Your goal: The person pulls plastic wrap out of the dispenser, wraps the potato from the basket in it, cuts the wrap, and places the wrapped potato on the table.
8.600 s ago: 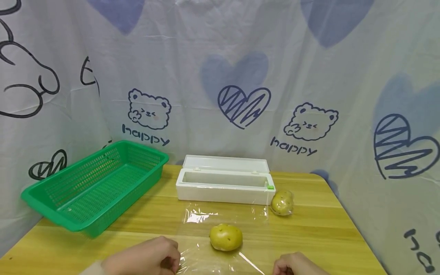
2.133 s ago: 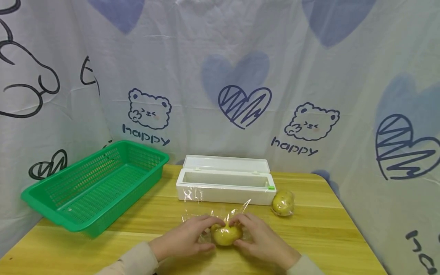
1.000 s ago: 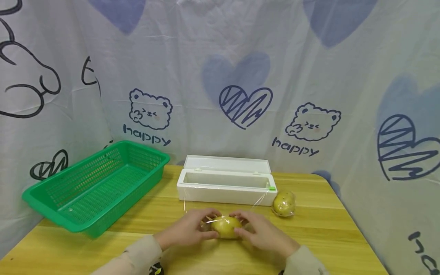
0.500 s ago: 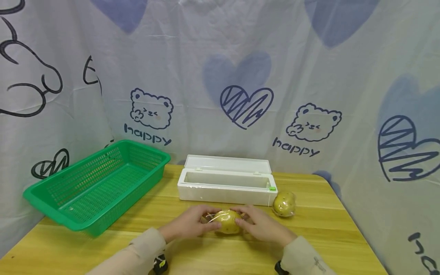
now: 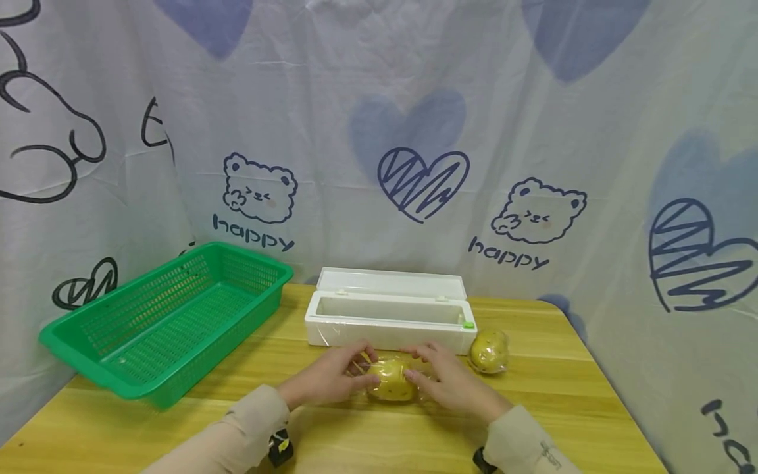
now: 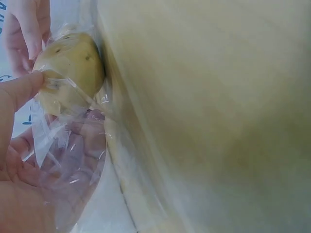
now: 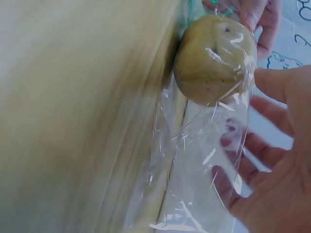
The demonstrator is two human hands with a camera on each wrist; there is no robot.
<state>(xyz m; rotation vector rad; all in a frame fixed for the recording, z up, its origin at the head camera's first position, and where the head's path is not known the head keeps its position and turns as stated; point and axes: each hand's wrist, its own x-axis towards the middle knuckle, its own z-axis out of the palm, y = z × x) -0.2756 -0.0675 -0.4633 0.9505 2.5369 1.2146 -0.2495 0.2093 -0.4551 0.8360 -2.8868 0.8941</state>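
Observation:
A yellow potato (image 5: 392, 382) lies on the table in front of the white box, wrapped in clear plastic film. My left hand (image 5: 328, 375) holds it from the left, its thumb on the near side and fingers towards the back. From the right, my right hand (image 5: 456, 382) holds it in the same way. In the left wrist view, loose film (image 6: 73, 155) hangs off the potato's end over the left fingers. A wide flap of film (image 7: 199, 170) also sticks out on the right side, in front of the spread right fingers.
Behind the hands stands a long white cling film box (image 5: 391, 332), its lid up and a green cutter piece at its right end. A second film-wrapped potato (image 5: 489, 351) sits by its right corner. At the left is a green plastic basket (image 5: 219, 336) on the wooden table (image 5: 379, 438).
Earlier the potato lay bare on a spread film sheet, with both hands at the near edge. Film now surrounds it, and both hands have rolled it forward, closer to the white box.

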